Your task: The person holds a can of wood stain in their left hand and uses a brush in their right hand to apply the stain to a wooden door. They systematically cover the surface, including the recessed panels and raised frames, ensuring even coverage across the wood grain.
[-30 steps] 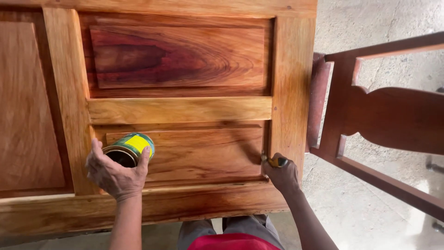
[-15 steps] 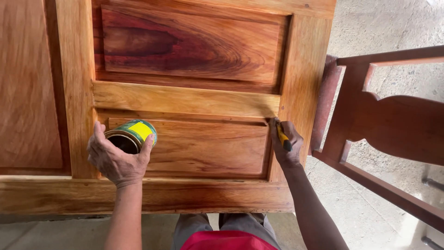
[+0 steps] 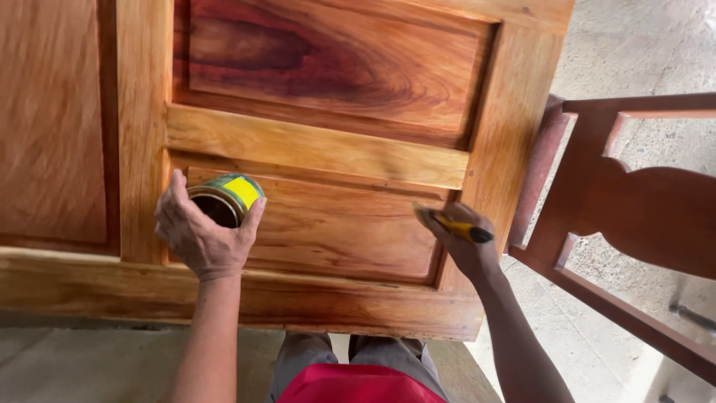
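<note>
Left hand [image 3: 200, 237] gripping open tin [image 3: 224, 200] with yellow label, holding it over door [image 3: 321, 149] lower panel. Right hand [image 3: 464, 242] clenching yellow-handled brush [image 3: 453, 225], now moving up from panel's bottom right corner to top right edge; coating is progressing upward. Wooden chair [image 3: 634, 216] standing beside.

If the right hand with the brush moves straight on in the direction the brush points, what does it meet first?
The right hand points its brush up-left, so it would probably first meet the moulded edge of the lower door panel, then the cross rail. Depth is unclear.
</note>
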